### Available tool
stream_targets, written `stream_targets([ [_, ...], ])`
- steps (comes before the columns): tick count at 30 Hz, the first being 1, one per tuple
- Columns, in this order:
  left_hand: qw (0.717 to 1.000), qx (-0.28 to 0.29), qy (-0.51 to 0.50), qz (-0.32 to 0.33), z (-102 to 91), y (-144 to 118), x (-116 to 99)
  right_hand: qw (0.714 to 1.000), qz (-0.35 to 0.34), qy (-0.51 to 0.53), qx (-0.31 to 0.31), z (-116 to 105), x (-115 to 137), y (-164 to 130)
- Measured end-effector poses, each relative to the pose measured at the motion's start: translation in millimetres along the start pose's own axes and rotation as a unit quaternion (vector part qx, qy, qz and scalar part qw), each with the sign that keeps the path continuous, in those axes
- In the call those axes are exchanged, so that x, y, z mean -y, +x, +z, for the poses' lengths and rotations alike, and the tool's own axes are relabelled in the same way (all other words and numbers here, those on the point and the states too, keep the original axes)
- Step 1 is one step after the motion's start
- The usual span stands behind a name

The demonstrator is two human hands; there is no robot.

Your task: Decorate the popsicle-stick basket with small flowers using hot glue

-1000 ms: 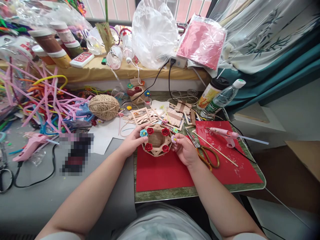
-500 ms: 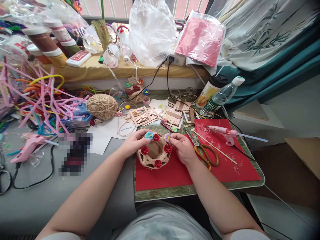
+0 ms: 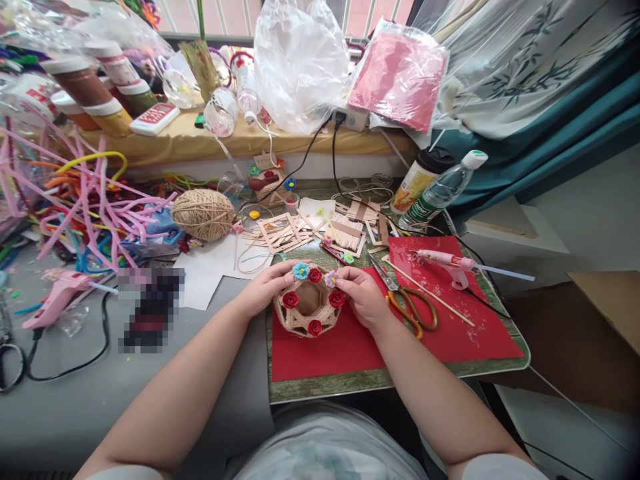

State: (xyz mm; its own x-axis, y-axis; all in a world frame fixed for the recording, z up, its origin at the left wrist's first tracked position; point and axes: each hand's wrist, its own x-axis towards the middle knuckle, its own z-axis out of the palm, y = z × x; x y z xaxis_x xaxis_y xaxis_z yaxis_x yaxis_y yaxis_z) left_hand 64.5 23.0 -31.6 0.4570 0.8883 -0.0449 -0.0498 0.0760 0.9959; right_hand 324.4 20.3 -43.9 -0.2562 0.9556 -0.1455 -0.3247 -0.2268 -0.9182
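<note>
A twine-wrapped basket (image 3: 300, 328) with an open middle is tilted toward me above a red sheet (image 3: 350, 357). Its rim carries several red roses (image 3: 315, 327) and a blue flower (image 3: 301, 271). My left hand (image 3: 267, 287) grips the basket's left rim, thumb near the blue flower. Between the thumb and fingers of my right hand (image 3: 364, 293) is a small purple flower (image 3: 331, 279) with a yellow centre, at the upper right of the rim. Whether the flower touches the rim I cannot tell.
Scissors (image 3: 411, 307), a thin wooden stick (image 3: 435, 295) and a pink glue gun (image 3: 445, 260) lie to the right. Wooden sticks (image 3: 280, 233) and a twine ball (image 3: 203, 215) sit behind. Another glue gun (image 3: 60, 297) is at left; a water bottle (image 3: 443, 190) stands back right.
The purple flower in my right hand has shifted slightly left, nearer the red rose at the top of the rim. My left hand keeps its hold on the basket.
</note>
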Motion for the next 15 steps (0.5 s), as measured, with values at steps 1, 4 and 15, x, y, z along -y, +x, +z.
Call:
stream_targets([
  [1, 1.000, -0.001, 0.000, -0.001, 0.1, 0.2, 0.3, 1.000, 0.001, 0.002, -0.001, 0.2, -0.1, 0.1],
  [4, 1.000, -0.005, 0.005, -0.002, -0.5, 0.7, 1.7, 1.000, 0.004, 0.005, -0.011, 0.7, -0.2, 0.6],
  [15, 1.000, -0.020, 0.006, -0.001, -0.1, 1.2, 3.2, 1.000, 0.000, 0.021, -0.007, -0.7, -1.1, 0.7],
])
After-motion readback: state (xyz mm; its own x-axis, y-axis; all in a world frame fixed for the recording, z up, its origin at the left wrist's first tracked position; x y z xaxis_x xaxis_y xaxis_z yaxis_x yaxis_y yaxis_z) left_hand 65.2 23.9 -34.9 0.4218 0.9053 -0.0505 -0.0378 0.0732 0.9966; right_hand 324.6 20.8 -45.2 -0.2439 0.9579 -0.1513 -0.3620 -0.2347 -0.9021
